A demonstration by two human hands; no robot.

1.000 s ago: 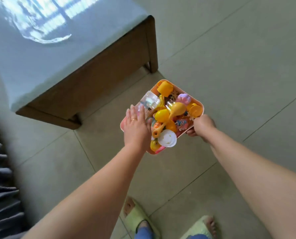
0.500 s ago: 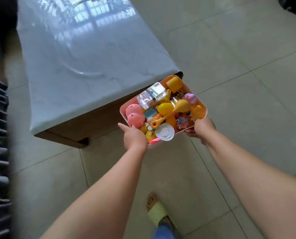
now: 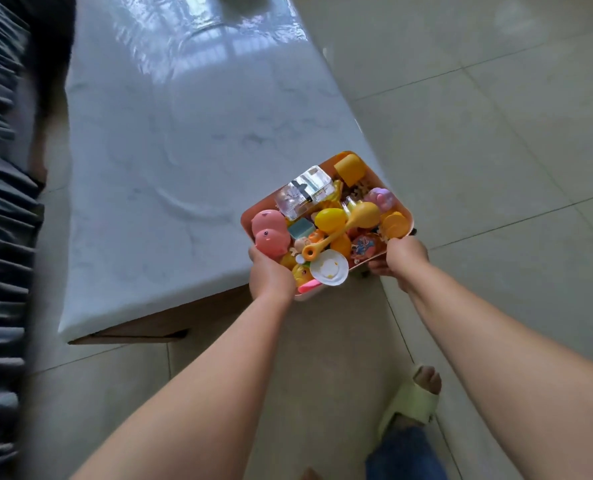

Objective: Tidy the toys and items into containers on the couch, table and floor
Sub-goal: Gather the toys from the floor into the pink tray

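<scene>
Tray (image 3: 253, 216): base hidden under toys. Couch (image 3: 1, 202): blurred, cut by left edge. Surface (image 3: 170, 133): far end cut off.

Pink rectangular tray (image 3: 253, 216), centre of frame, held level over the near right corner of the tabletop and heaped with toys: two pink rounded figures (image 3: 270, 233) at left, clear plastic box (image 3: 305, 191) at upper middle, yellow cup (image 3: 348, 171) at upper corner, yellow egg (image 3: 330, 220), orange spoon (image 3: 336, 230), white fried-egg piece (image 3: 329, 269) at lower edge.
</scene>
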